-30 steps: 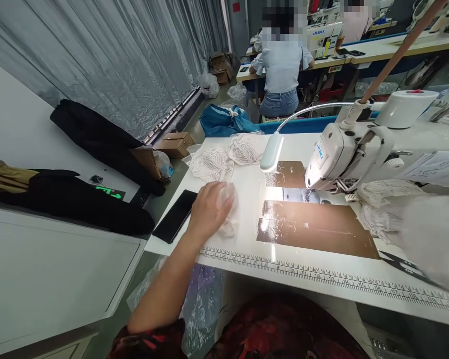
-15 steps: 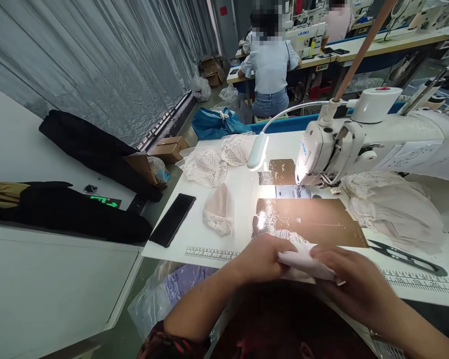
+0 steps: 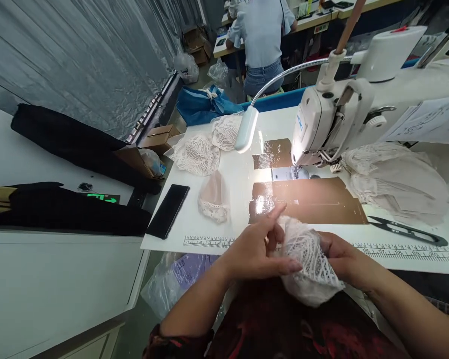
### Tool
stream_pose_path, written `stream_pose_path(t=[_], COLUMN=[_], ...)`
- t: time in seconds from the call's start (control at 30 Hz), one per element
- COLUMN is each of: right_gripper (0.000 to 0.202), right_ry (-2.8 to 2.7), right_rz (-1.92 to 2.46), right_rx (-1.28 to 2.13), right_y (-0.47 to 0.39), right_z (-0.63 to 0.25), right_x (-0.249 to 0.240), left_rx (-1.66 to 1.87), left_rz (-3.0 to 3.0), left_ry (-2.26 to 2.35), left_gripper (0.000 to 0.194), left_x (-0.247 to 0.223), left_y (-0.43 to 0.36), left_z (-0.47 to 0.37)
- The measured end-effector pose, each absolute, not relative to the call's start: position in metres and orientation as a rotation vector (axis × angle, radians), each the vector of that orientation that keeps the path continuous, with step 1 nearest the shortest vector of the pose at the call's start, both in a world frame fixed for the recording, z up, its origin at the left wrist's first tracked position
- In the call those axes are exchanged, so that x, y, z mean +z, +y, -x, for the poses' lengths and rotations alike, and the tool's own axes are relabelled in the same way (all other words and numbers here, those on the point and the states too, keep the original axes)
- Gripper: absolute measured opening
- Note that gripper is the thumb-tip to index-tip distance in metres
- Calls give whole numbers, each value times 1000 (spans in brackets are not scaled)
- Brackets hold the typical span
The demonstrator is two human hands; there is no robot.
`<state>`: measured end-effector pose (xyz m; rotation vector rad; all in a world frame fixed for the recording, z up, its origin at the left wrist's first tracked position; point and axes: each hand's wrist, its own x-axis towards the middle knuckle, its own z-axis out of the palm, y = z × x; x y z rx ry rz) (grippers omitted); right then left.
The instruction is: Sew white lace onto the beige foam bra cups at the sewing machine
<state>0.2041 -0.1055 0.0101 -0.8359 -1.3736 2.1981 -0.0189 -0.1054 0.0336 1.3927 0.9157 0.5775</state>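
A white lace bra cup (image 3: pixel 310 262) is held up over the table's front edge, its patterned lace side facing me. My right hand (image 3: pixel 340 259) grips its right side, with the fingertips hidden behind the lace. Against its left edge is my left hand (image 3: pixel 256 249): the thumb lies across the lace while the index finger points up and away, apart from the thumb. Beyond both hands stands a white sewing machine (image 3: pixel 314 124), its lit needle area above a brown-taped patch (image 3: pixel 307 199) of the table.
On the left of the table (image 3: pixel 239 194) lie a small sheer lace-edged cup (image 3: pixel 214 197), a black phone (image 3: pixel 168 211) and lace cups (image 3: pixel 196 154). A lamp (image 3: pixel 247 129) hangs over it. To the right are black thread snips (image 3: pixel 407 231) and piled sheer fabric (image 3: pixel 400 184). A co-worker (image 3: pixel 264 40) sits ahead.
The folded white piece has been opened out and turned, so its lace side now shows. My left index finger has lifted off it. The view has tilted downward.
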Motion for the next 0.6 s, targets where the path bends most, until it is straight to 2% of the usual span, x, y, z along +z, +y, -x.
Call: stream_pose_path(t=[0.1, 0.17, 0.23, 0.3, 0.33, 0.43, 0.53, 0.6], right_gripper=[27, 37, 54, 65, 62, 29, 39, 36], right_ry=[-1335, -1354, -1355, -1377, -1419, -1628, -1770, -1787], right_rz=[735, 812, 954, 1089, 1135, 1166, 1074, 1059], right_rx=[2270, 2153, 1949, 1717, 1617, 1484, 1515, 1476], right_y=[-111, -112, -112, -110, -108, -101, -94, -91], right_z=[-199, -197, -197, -199, -201, -208, -210, -208], right_x=[11, 11, 8, 4, 3, 4, 14, 19], left_rx=[604, 525, 491, 524, 548, 570, 569, 571], left_rz=[-1343, -1175, -1070, -1061, -1077, -1143, -1210, -1196], left_ry=[866, 723, 695, 751, 779, 807, 818, 826], left_gripper=[104, 80, 51, 35, 33, 30, 27, 27], left_x=[26, 23, 21, 21, 21, 24, 28, 28], left_y=[-98, -95, -95, -96, -97, -97, -95, -95], left_z=[18, 17, 16, 14, 13, 9, 6, 5])
